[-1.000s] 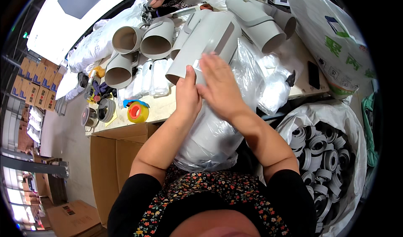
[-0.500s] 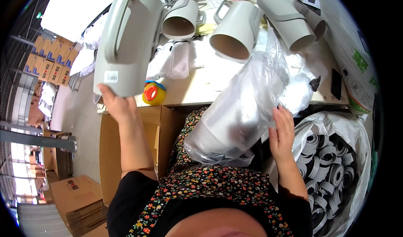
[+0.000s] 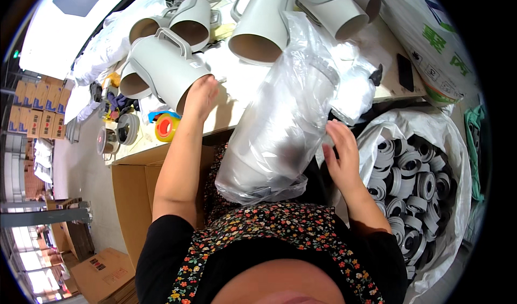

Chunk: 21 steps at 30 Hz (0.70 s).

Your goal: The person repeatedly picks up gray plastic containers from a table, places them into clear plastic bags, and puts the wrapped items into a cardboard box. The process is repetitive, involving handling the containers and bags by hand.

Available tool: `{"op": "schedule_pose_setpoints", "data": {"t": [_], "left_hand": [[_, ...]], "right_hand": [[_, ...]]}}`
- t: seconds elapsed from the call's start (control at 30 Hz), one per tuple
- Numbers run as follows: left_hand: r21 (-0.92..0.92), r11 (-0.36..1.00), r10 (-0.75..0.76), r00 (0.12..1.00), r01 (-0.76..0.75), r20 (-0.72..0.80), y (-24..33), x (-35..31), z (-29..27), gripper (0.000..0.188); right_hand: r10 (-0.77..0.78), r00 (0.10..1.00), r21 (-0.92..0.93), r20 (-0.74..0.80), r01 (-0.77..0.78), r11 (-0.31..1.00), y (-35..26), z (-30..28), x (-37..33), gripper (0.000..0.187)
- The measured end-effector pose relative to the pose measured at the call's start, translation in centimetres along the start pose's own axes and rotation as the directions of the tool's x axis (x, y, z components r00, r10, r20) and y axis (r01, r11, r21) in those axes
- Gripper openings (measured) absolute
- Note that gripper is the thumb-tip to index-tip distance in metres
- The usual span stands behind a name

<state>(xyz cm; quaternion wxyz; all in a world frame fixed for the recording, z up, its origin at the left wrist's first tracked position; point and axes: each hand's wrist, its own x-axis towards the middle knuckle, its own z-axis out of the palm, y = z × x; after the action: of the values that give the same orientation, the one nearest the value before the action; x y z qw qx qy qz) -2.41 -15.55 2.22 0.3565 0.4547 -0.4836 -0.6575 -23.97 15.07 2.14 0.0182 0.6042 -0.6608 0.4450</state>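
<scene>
1. Upper left: the left hand is at the open lip of a grey handled cylinder lying tilted on the counter. I cannot tell whether its grip pinches the lip. If pushed or let go off balance, the cylinder could roll into the grey cylinder behind it.
2. Centre: a clear bag around a bulky pale object leans from the lap against the counter. Slick film and poor support could let it slide.
3. Right of centre: the right hand has its grip part-open around nothing visible, beside the bag; contact is unclear. Loose film could snag its fingers.
4. Other things: a cardboard box lower left; a yellow tape holder crowding the left cylinder; a phone upper right; a white sack of grey rings lower right, hemming the right arm.
</scene>
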Motion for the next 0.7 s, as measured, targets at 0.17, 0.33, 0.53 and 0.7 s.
{"op": "schedule_pose_setpoints", "data": {"t": [0.17, 0.33, 0.53, 0.7], "left_hand": [[0.579, 0.356, 0.343, 0.679, -0.734, 0.649, -0.9, -15.7, 3.4, 0.059], [0.515, 0.045, 0.317, 0.501, -0.856, 0.805, -4.4, -19.4, 9.0, 0.073], [0.627, -0.165, 0.124, 0.614, -0.762, 0.779, -7.1, -16.2, 7.1, 0.055], [0.133, 0.959, 0.266, 0.958, -0.252, -0.109, 3.1, -18.2, -1.4, 0.039]], "right_hand": [[0.504, 0.855, 0.342, 0.121, -0.512, 0.788, 1.8, 2.7, -6.5, 0.029], [0.347, 0.880, 0.394, 0.324, -0.459, 0.796, 0.2, 6.4, -9.3, 0.017], [0.280, 0.880, 0.338, 0.383, -0.415, 0.844, -1.0, 5.3, -8.6, 0.015], [0.232, 0.902, 0.262, 0.364, -0.338, 0.904, -0.7, 4.6, -6.5, 0.013]]}}
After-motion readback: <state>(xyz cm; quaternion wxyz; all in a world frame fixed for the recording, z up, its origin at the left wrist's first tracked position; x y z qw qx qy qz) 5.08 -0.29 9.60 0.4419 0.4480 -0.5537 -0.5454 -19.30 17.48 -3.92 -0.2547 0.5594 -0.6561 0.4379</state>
